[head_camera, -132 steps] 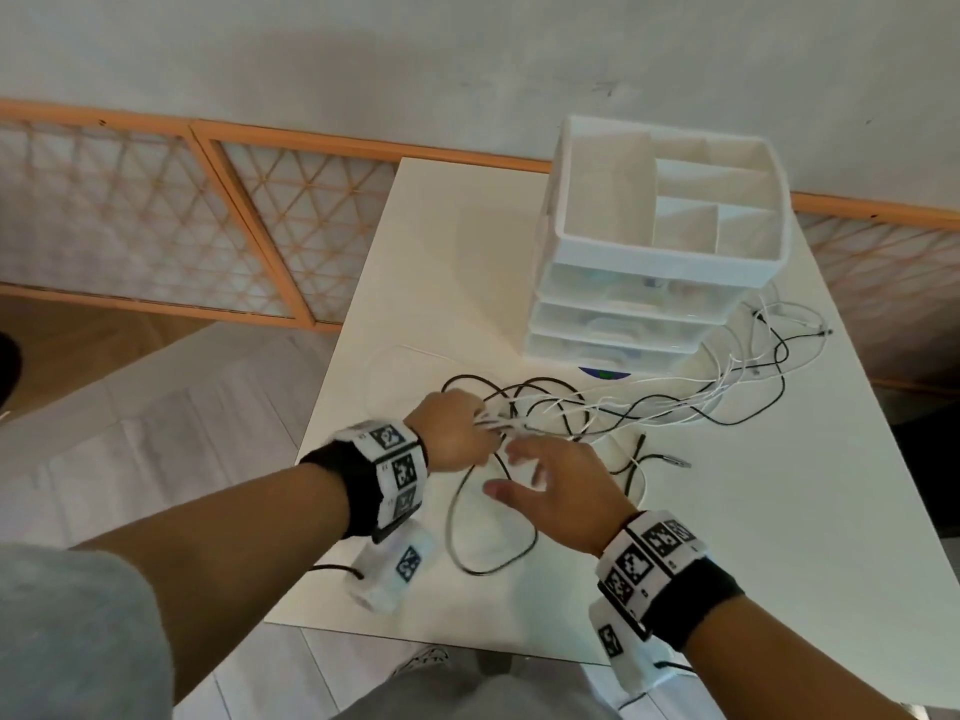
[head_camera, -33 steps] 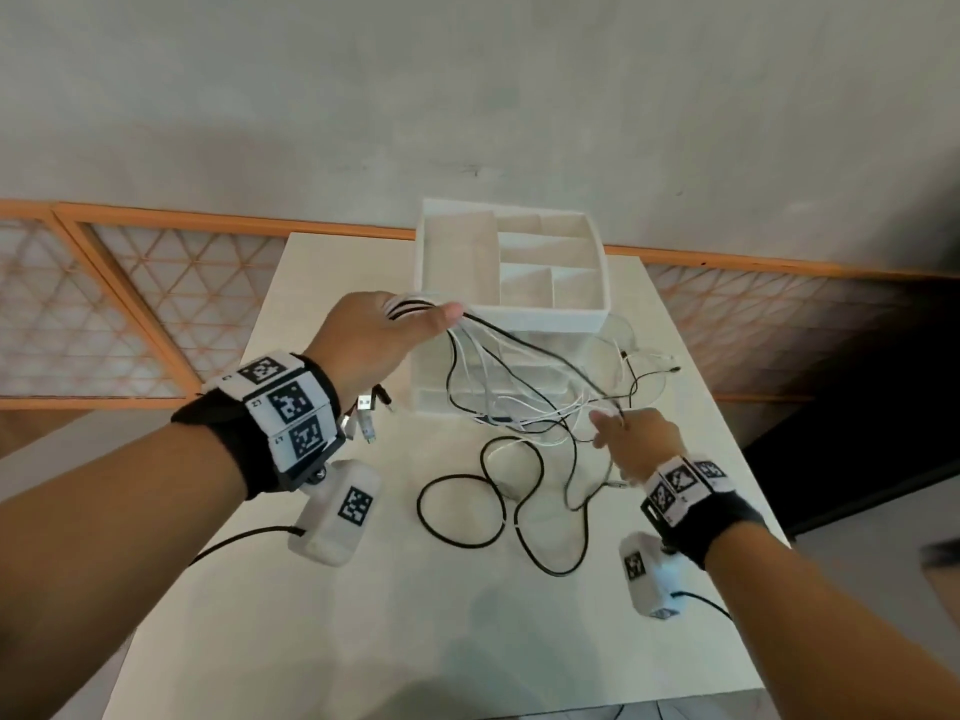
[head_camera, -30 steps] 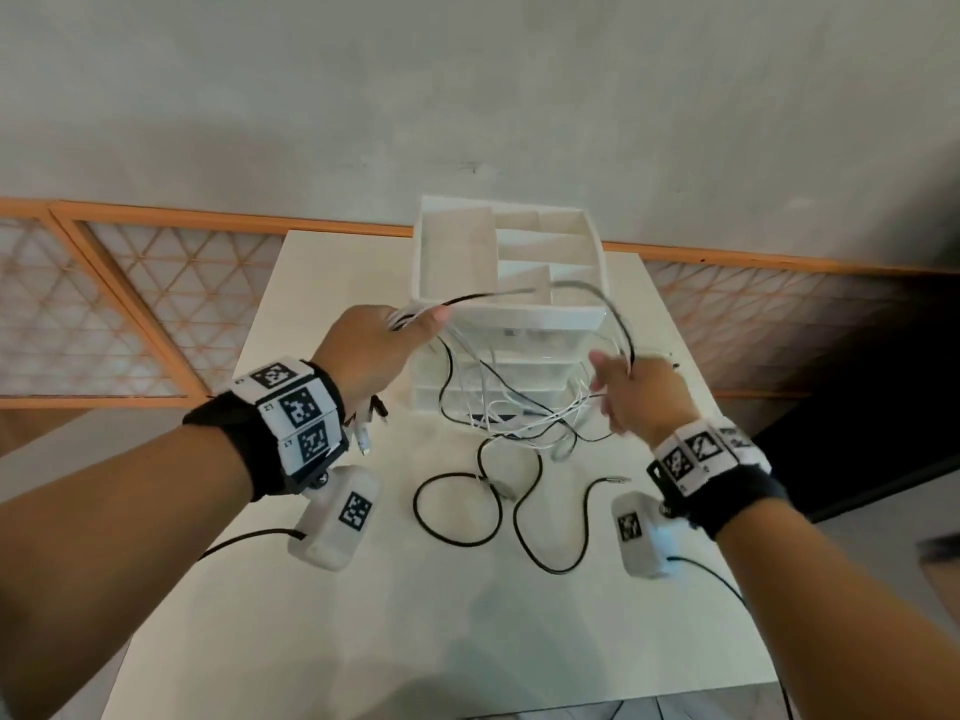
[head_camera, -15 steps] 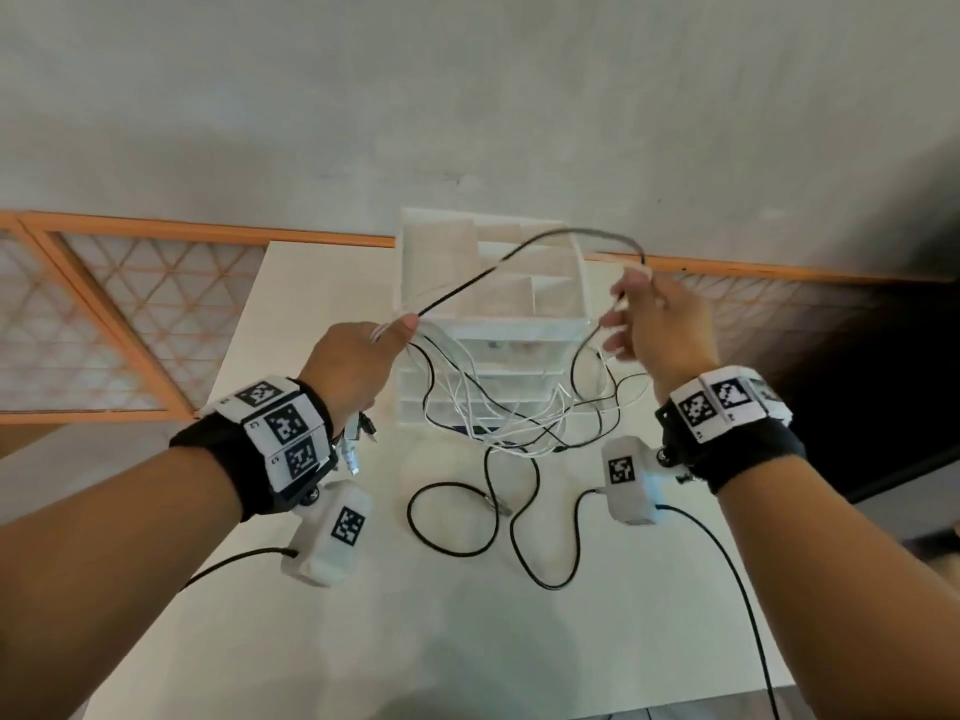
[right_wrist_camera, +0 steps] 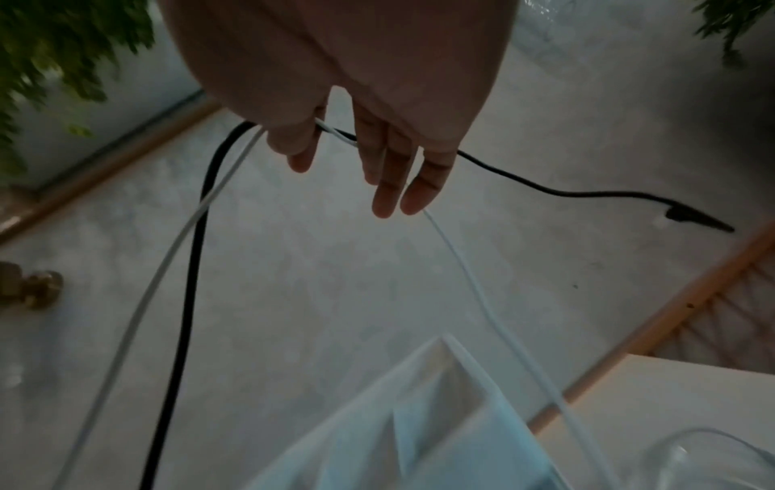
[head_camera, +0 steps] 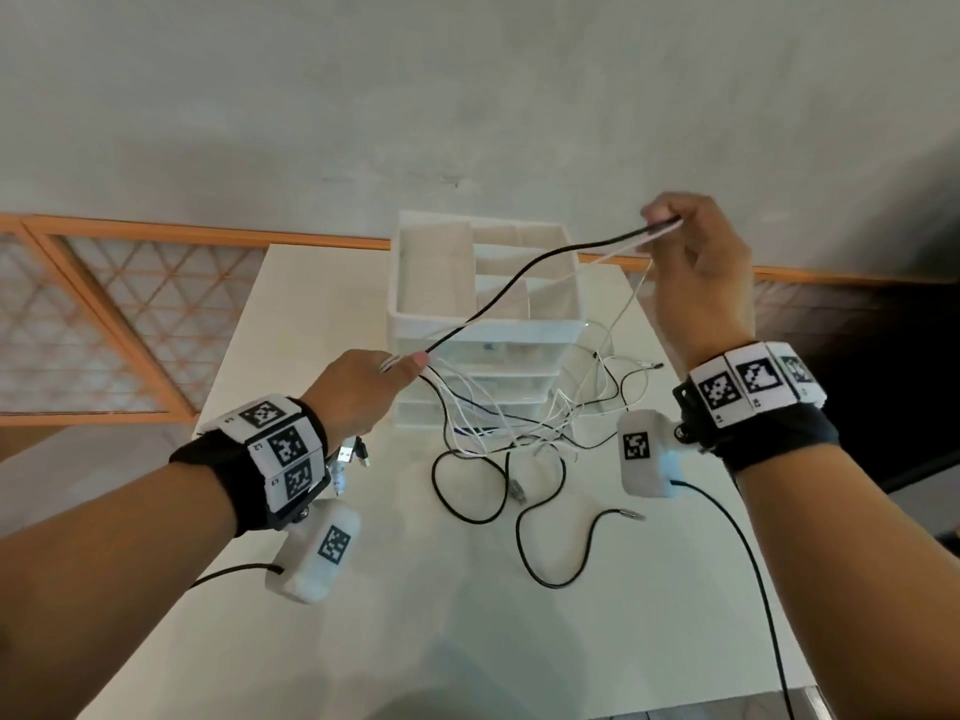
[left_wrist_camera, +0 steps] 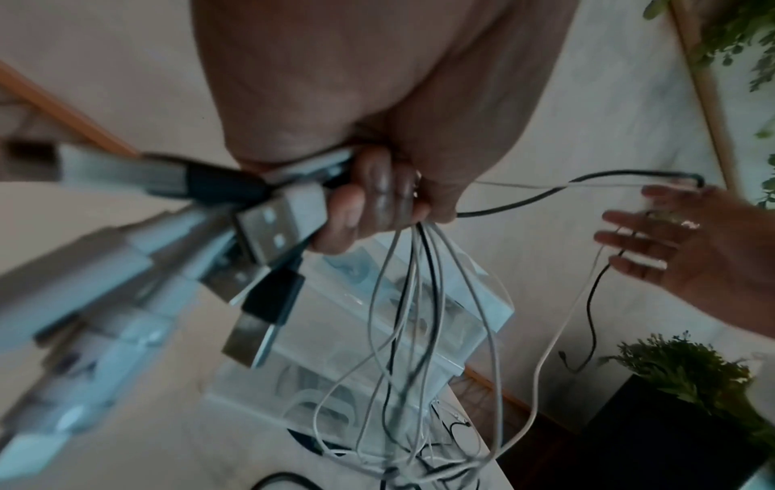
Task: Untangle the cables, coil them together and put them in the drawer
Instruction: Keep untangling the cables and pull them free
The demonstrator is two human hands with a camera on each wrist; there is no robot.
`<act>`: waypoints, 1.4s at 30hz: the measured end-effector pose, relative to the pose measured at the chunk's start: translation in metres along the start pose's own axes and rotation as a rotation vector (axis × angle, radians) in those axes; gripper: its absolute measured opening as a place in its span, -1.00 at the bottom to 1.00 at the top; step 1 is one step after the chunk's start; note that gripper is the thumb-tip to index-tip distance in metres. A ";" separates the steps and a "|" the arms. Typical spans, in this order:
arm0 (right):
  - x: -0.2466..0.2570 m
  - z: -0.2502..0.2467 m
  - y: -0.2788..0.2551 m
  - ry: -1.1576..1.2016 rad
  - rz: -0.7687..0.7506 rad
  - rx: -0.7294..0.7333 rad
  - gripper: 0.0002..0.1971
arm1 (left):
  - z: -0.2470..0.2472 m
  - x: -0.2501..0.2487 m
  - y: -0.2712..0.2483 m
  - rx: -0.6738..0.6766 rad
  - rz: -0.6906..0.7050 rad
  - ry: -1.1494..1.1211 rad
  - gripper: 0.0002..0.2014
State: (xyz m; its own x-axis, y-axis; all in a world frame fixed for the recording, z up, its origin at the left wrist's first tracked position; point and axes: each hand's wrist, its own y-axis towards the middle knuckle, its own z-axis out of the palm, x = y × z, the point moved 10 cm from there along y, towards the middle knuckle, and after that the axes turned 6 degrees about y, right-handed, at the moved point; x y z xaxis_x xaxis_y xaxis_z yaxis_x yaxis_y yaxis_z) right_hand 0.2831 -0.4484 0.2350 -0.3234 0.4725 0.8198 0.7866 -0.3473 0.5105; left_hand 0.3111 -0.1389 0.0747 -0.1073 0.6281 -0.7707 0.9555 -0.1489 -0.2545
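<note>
No brand or readable writing is showing; only black-and-white square markers are sitting on both wrist bands, with tiny characters too small to read. The left hand point(head_camera: 358, 389) is gripping a bundle of cables point(head_camera: 498, 428), fingers curled tight round them, the USB plugs point(left_wrist_camera: 276, 218) sticking out behind the fist. The right hand point(head_camera: 696, 267), raised toward 1 o'clock, is pinching a black cable point(head_camera: 524, 283) and a white cable point(right_wrist_camera: 138, 298) between thumb and forefinger, the other fingers hanging straight. The tangle is trailing down onto the white table point(head_camera: 363, 641), in front of the white drawer unit point(head_camera: 483, 324) at 12 o'clock. Green plants point(left_wrist_camera: 687, 368) are standing at 4 o'clock in the left wrist view. The drawer fronts are lying partly hidden behind the cables; both wrist views are blurred.
</note>
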 end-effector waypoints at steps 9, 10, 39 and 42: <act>-0.025 -0.009 0.024 -0.259 0.168 0.063 -0.47 | -0.020 0.005 0.001 -0.158 -0.053 0.028 -0.47; -0.040 -0.013 0.024 -0.317 0.239 0.063 -0.45 | -0.024 0.011 0.001 -0.184 -0.073 0.044 -0.46; -0.052 0.102 -0.118 -0.042 0.394 0.814 -0.16 | 0.015 -0.081 -0.032 -0.034 0.287 0.125 -0.49; -0.073 0.122 -0.135 -0.287 0.329 0.880 -0.71 | 0.016 -0.110 -0.048 -0.031 0.428 0.091 -0.46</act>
State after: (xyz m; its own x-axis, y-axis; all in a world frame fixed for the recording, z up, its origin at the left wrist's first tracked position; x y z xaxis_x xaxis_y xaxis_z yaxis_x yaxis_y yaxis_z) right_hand 0.2648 -0.3372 0.0744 0.0303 0.6798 0.7328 0.9634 0.1755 -0.2026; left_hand 0.2724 -0.2131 0.1631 0.3239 0.5795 -0.7478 0.9164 -0.3886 0.0957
